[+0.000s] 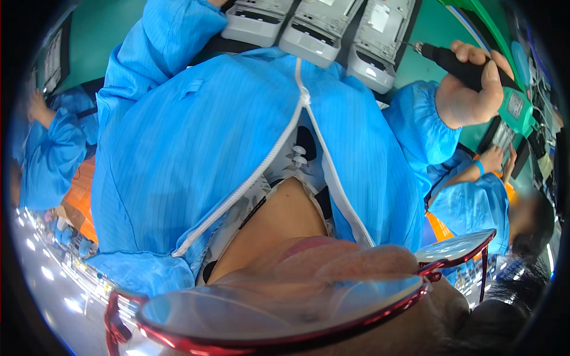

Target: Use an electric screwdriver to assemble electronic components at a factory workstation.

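Observation:
In my right hand [472,86], whose fingers are wrapped round it, is a black electric screwdriver [448,61]. Its thin bit points left toward the nearest of three light grey plastic housings [373,65]. That housing lies open side up, and a middle housing [312,44] and a left housing [254,24] sit beside it in a row. Only a sliver of my left hand [217,2] shows at the top edge, near the left housing; its fingers are out of the picture.
The housings rest on dark mats over a green work surface [424,80]. A green fixture [516,113] stands right of my right hand. Co-workers in blue sleeves work on both sides: one sleeve [53,154] at left, another person's hands [493,160] at right.

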Demonstrator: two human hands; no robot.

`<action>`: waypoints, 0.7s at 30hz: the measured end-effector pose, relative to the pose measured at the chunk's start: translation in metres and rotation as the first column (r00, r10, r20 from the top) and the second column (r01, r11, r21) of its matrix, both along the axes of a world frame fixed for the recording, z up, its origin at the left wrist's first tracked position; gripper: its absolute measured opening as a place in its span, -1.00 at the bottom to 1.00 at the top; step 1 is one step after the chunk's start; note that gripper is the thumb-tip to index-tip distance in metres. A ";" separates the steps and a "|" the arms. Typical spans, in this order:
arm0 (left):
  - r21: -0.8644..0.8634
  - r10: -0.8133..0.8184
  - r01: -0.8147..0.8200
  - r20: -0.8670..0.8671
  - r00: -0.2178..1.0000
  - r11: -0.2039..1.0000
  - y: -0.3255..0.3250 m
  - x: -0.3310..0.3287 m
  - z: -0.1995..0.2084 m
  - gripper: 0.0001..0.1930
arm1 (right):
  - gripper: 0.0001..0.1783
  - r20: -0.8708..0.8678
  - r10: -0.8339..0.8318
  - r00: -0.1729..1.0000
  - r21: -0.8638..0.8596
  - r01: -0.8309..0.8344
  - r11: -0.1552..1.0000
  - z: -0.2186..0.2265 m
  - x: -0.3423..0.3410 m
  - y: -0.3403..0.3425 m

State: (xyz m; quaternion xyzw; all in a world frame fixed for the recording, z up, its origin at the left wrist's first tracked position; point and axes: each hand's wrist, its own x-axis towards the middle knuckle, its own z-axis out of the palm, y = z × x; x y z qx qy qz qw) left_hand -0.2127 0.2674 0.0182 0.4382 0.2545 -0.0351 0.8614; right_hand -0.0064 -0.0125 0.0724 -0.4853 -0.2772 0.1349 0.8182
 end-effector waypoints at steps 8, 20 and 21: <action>-0.076 -0.079 0.077 -0.029 0.996 0.994 -0.053 0.037 -0.019 -0.72 | -0.61 0.095 0.167 0.981 0.107 -0.177 0.978 0.010 -0.014 0.010; -0.392 -0.209 0.230 0.096 0.973 0.891 -0.055 0.022 -0.009 -0.56 | -0.59 -0.005 0.258 0.966 0.302 -0.245 0.921 0.052 -0.027 0.025; -0.398 -0.210 0.231 0.097 0.973 0.888 -0.055 0.023 -0.006 -0.56 | -0.59 -0.006 0.250 0.968 0.255 -0.241 0.936 0.052 -0.022 0.021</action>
